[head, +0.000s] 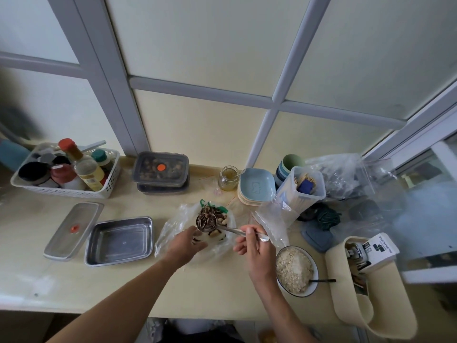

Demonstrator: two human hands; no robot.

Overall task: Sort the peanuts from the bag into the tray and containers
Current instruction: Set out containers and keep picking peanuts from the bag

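Left hand (188,245) gripping the limp, slippery bag (170,226) by its rim, I am pinching the spoon (206,222) handle with my right hand (258,251); light peanuts (223,221) probably roll easily.

Bag (173,226) mid-frame on counter (74,280), spoon (231,229) over it. Tray (118,241) just left of bag, lid (74,229) left of tray. Basket (74,191) upper left. Stacked containers (160,169) behind tray. Jar (228,178) and stacked plates (257,186) behind-right of bag. Bowl (296,247) lower right of bag.

Pale counter (111,285), steel tray (118,241), lid (74,230), plastic bag (173,226), oat bowl (315,266), white basket (61,191), stacked dishes (257,185)
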